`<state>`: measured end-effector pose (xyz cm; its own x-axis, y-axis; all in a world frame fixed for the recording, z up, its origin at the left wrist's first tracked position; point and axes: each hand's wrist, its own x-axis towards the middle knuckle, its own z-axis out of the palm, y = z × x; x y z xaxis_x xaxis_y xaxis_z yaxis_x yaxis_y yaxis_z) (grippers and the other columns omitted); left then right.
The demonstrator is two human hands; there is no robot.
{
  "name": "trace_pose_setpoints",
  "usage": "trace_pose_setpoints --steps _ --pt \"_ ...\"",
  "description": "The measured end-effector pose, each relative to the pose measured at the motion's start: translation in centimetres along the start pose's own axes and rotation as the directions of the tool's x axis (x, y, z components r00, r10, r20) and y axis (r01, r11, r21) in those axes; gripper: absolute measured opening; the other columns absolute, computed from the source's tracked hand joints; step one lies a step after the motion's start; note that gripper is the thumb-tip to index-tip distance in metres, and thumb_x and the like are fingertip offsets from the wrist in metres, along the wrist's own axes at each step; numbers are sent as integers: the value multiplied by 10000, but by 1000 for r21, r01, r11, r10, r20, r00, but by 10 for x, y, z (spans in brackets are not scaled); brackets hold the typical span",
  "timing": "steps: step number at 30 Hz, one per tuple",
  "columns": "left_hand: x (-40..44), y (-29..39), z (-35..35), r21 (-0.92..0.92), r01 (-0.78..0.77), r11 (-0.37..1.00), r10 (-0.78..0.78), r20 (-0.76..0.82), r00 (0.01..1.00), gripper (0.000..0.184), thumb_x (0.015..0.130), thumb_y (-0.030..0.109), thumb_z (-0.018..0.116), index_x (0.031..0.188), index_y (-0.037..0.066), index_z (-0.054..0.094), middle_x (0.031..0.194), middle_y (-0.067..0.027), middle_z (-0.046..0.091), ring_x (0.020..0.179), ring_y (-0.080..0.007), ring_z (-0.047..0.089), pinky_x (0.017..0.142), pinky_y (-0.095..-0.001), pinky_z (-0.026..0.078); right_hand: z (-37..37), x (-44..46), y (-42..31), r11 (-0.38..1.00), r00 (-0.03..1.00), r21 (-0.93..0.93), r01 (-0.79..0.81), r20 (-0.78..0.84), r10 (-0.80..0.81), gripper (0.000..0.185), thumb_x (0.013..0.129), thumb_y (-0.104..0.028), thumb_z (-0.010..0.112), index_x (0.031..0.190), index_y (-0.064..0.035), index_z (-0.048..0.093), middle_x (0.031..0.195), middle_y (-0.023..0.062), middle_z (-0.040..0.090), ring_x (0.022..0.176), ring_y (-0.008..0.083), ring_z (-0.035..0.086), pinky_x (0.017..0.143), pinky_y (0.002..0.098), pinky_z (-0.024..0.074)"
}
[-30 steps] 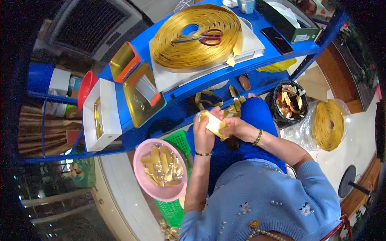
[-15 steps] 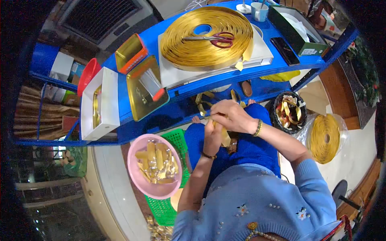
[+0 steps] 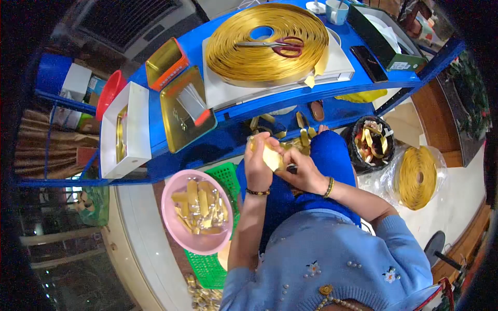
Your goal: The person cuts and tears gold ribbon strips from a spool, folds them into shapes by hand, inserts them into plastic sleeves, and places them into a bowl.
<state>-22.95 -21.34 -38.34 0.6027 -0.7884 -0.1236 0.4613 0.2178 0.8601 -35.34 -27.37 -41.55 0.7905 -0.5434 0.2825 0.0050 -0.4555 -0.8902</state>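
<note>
A blue table (image 3: 157,124) curves across the upper part of the view, with a large gold roll (image 3: 225,54) on it. Red-handled scissors (image 3: 288,46) lie across the roll. To its right are a phone (image 3: 369,64) and a cup (image 3: 333,14); to its left, a gold tray (image 3: 179,132) and a white box (image 3: 109,154).

The gold strip (image 3: 272,157) is between the two hands, above the person's lap. The left hand (image 3: 258,170) has its fingers closed around the strip's upper part; the right hand (image 3: 307,174) pinches its lower edge between thumb and fingers.

Beside the left forearm, a pink basin (image 3: 199,244) of gold pieces (image 3: 204,203) rests on a green basket (image 3: 225,177). Beyond the right knee stand a black bin (image 3: 358,158) of scraps (image 3: 369,139) and, near it, another roll (image 3: 409,181) in clear plastic.
</note>
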Motion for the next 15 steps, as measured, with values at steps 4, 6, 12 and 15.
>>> trace_pose_setpoints --steps 4,6,12,15 --pt "1 7 1 -57 -41 998 41 7 999 292 943 257 396 1050 -7 463 785 -81 535 682 -153 523 642 -286 454 4 -5 3 999 996 39 -30 81 27 284 700 -55 713 841 -73 468 859 80 558 737 203 560 638 323 451" --pt "0 7 -1 -43 -58 997 58 0 998 290 948 258 390 1047 -4 465 785 -79 537 676 -138 524 624 -268 454 -3 -2 -1 982 970 114 -148 213 121 284 691 -62 711 838 -64 467 891 110 552 815 268 570 710 348 457" --pt "0 -3 -3 10 -84 996 84 -66 994 304 949 280 389 1040 0 466 779 -71 533 670 -126 515 597 -245 439 -12 20 -19 972 963 97 213 147 -225 405 629 -102 767 916 -74 483 1099 142 504 1065 327 482 875 389 411" --pt "2 -5 -1 11 -109 994 109 -102 989 299 948 285 394 1029 7 468 766 -67 530 665 -132 517 595 -249 439 -6 21 -20 989 969 27 143 198 -146 450 608 -123 785 937 -84 480 1080 147 508 1045 344 485 864 402 418"
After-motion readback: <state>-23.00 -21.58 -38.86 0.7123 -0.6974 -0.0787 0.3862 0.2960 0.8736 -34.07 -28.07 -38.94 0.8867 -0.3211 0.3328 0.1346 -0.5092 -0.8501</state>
